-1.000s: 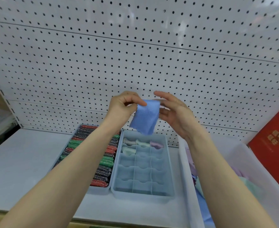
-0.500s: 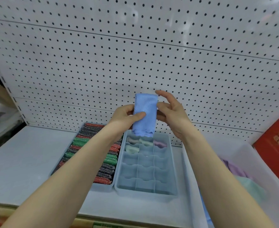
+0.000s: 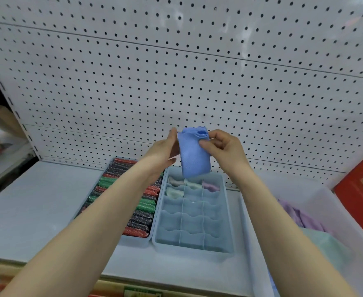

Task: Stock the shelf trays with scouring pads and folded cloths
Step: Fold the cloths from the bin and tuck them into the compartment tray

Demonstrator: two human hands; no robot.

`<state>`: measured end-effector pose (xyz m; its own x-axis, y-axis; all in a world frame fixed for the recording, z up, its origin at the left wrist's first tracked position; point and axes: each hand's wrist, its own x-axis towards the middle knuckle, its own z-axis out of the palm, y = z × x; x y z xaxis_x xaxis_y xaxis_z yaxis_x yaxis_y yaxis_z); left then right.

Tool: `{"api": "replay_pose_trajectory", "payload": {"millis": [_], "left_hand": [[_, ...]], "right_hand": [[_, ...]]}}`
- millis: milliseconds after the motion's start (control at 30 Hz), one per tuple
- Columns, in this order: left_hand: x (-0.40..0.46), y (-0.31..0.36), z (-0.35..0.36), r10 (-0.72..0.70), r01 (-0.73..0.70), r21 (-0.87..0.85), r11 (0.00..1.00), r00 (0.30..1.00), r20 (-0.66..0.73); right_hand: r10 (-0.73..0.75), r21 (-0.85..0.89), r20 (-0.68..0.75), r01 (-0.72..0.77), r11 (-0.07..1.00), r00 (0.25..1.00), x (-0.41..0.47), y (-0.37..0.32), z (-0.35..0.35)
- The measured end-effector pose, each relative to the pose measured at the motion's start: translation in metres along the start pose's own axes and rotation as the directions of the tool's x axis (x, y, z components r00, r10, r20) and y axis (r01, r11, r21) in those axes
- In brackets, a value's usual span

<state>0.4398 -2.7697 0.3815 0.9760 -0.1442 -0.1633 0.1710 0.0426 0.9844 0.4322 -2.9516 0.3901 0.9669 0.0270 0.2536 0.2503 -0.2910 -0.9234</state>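
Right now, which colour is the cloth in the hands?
Light blue; the cloth shows best in the head view.

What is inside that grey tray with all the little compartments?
The divided tray holds four folded cloths at its far end: three in the back row and one pale one just in front. Nearer compartments look empty. The blue cloth hides part of the back edge.
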Motion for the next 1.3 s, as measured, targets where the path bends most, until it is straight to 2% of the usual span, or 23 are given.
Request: {"api": "replay_pose_trajectory", "payload": {"millis": [67, 167, 267, 333, 400, 467, 533, 600, 733, 800, 900, 1000, 1133, 1233, 1300], "left_hand": [[-0.001, -0.003, 0.001, 0.045, -0.044, -0.016, 0.999, 0.999, 0.026], [-0.001, -0.009, 0.0, 0.189, -0.189, -0.001, 0.982, 0.981, 0.049], [-0.001, -0.012, 0.0, 0.272, -0.272, 0.013, 0.962, 0.962, -0.034], [-0.001, -0.011, -0.001, 0.291, -0.291, 0.017, 0.957, 0.954, -0.068], [-0.001, -0.01, 0.0, 0.224, -0.229, -0.062, 0.971, 0.972, -0.073], [-0.003, -0.01, 0.0, 0.061, -0.062, -0.17, 0.984, 0.998, -0.009], [-0.005, -0.014, -0.003, -0.04, 0.049, -0.13, 0.99, 0.997, 0.065], [-0.007, -0.025, -0.006, 0.003, 0.0, -0.03, 1.0, 0.996, 0.085], [-0.009, -0.041, -0.009, 0.13, -0.13, -0.002, 0.991, 0.991, 0.004], [-0.009, -0.045, -0.01, 0.202, -0.202, 0.029, 0.979, 0.979, 0.0], [-0.013, -0.05, -0.011, 0.261, -0.262, 0.076, 0.962, 0.965, 0.026], [-0.015, -0.058, -0.014, 0.223, -0.224, 0.04, 0.974, 0.974, 0.028], [-0.013, -0.071, -0.018, 0.019, 0.004, -0.191, 0.982, 0.993, 0.117], [-0.01, -0.081, -0.019, 0.032, -0.029, -0.058, 0.998, 0.998, 0.059], [-0.005, -0.087, -0.02, 0.042, -0.041, -0.015, 0.999, 0.999, 0.033]], "right_hand": [[0.07, 0.08, 0.028, -0.072, 0.994, 0.997, -0.001, 0.001, -0.002], [0.11, 0.153, 0.091, -0.123, 0.98, 0.99, -0.003, 0.002, -0.005], [0.101, 0.241, 0.183, -0.145, 0.96, 0.978, -0.005, 0.001, -0.007], [0.05, 0.244, 0.19, -0.097, 0.965, 0.98, -0.006, 0.002, -0.007], [-0.006, 0.171, 0.15, -0.02, 0.985, 0.989, -0.007, 0.003, -0.004], [-0.084, 0.038, 0.099, 0.081, 0.996, 0.991, -0.009, 0.005, -0.001], [-0.15, -0.107, 0.084, 0.158, 0.982, 0.985, -0.01, 0.007, 0.002], [-0.151, -0.14, 0.103, 0.165, 0.976, 0.983, -0.013, 0.011, 0.005], [0.048, 0.03, 0.106, -0.052, 0.998, 0.993, -0.024, 0.016, 0.009], [0.153, 0.107, 0.205, -0.177, 0.978, 0.967, -0.028, 0.02, 0.01], [0.218, 0.209, 0.319, -0.293, 0.933, 0.922, -0.033, 0.035, 0.018], [0.208, 0.282, 0.26, -0.28, 0.918, 0.943, -0.033, 0.049, 0.025], [0.231, 0.235, 0.16, -0.264, 0.935, 0.96, -0.036, 0.062, 0.035], [0.292, 0.196, 0.227, -0.337, 0.921, 0.929, -0.038, 0.066, 0.035], [0.394, 0.307, 0.293, -0.476, 0.824, 0.871, -0.033, 0.067, 0.03]]}}
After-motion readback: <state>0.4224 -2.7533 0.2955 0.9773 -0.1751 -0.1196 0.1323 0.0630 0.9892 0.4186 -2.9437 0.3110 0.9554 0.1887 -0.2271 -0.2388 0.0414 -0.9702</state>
